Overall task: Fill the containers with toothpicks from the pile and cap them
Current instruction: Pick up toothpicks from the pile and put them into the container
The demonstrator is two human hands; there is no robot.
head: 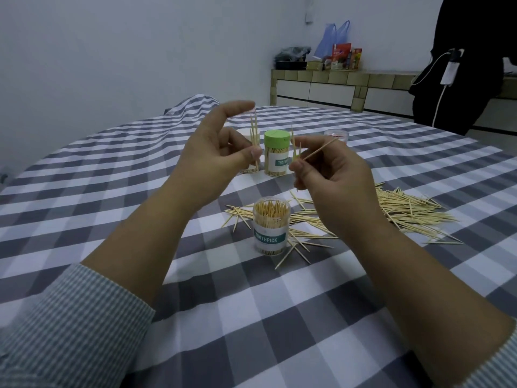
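An open clear container [270, 231] labelled TOOTHPICK stands near me, packed with upright toothpicks. Behind it lies the toothpick pile [402, 211], spread to the right. A green-capped container [276, 152] stands farther back, and another container [249, 168] is mostly hidden behind my left hand. My left hand [215, 155] is raised above the table and pinches a few upright toothpicks [254, 133]. My right hand [333, 177] is raised beside it and pinches a few toothpicks [319, 149], one slanting up to the right.
A grey-and-white checked cloth [117, 175] covers the table. A small clear lid with red inside [336, 134] sits at the back. Beyond are a tiled counter [344, 85] with bags and a dark garment [472, 60] hanging at the right.
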